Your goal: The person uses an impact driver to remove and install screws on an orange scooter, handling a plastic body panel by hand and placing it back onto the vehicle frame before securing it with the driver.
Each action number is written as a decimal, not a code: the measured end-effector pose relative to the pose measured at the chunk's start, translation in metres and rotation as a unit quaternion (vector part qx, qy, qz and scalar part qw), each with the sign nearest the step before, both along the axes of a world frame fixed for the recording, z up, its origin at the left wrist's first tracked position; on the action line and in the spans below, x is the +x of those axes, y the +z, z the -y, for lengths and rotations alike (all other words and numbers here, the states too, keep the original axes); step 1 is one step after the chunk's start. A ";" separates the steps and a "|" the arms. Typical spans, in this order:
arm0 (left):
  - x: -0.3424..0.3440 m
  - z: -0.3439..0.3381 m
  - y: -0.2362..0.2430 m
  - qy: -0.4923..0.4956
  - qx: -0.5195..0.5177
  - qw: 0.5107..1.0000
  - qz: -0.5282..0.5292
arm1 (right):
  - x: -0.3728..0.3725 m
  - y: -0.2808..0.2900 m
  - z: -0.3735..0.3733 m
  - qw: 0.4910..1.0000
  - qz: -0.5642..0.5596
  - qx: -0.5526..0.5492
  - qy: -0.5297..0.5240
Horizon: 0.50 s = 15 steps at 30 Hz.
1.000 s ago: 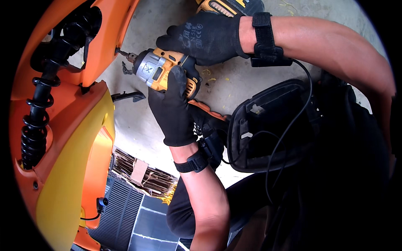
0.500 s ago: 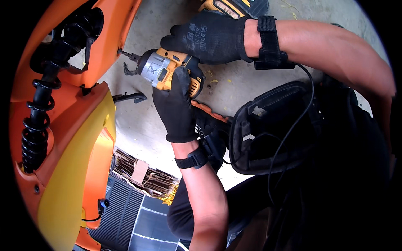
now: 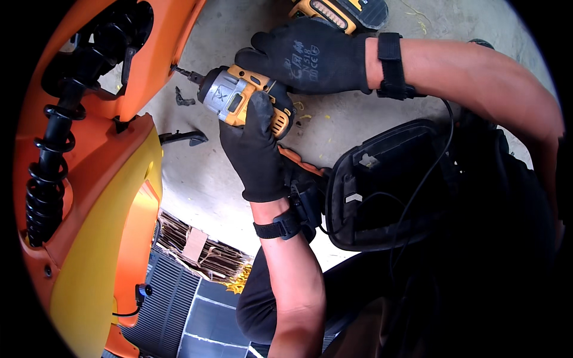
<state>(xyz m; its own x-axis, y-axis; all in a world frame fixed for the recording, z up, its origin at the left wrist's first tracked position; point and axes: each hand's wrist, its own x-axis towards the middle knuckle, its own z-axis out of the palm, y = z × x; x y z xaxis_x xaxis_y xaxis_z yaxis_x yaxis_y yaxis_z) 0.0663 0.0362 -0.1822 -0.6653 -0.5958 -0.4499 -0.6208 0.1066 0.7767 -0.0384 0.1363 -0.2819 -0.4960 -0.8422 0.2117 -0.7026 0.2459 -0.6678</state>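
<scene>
Presently facing, at far left, a black coil-spring shock absorber (image 3: 58,128) set against glossy orange plastic bodywork (image 3: 152,48), with a curved yellow plastic panel (image 3: 98,232) lower down. Pointing a slim dark metal bit (image 3: 182,73) at the bodywork's edge, too small there to tell touching from a gap. Seeing a stack of flat brown cardboard (image 3: 206,247) farther down. Holding a yellow-and-black cordless power driver with a silver nose (image 3: 245,89) over the grey concrete floor (image 3: 197,173), right of the bodywork. Cupping its body in the black-gloved left hand (image 3: 255,152), thumb pressed along the casing, fingers mostly hidden. Wrapping the black-gloved right hand (image 3: 310,56) around it, just before its chunky yellow-and-black base (image 3: 340,15), fingertips out of sight. Showing a black, open, round-cornered case (image 3: 340,179) below the right forearm.
</scene>
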 end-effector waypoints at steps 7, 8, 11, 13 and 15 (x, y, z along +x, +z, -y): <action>0.006 0.007 -0.004 -0.023 -0.033 0.999 -0.017 | 0.002 0.005 0.007 1.000 -0.007 -0.014 0.000; 0.004 0.005 -0.005 -0.026 -0.024 0.999 -0.017 | -0.001 0.006 0.002 1.000 0.000 -0.005 -0.003; 0.000 0.001 -0.007 -0.032 0.002 0.999 -0.017 | -0.004 0.007 -0.007 1.000 -0.001 0.027 -0.008; -0.005 -0.003 -0.006 -0.040 0.018 0.999 -0.019 | -0.001 0.006 -0.011 0.999 -0.009 0.035 -0.022; -0.003 0.002 0.001 -0.036 0.007 0.999 0.003 | 0.003 0.006 -0.004 0.999 -0.017 0.009 -0.029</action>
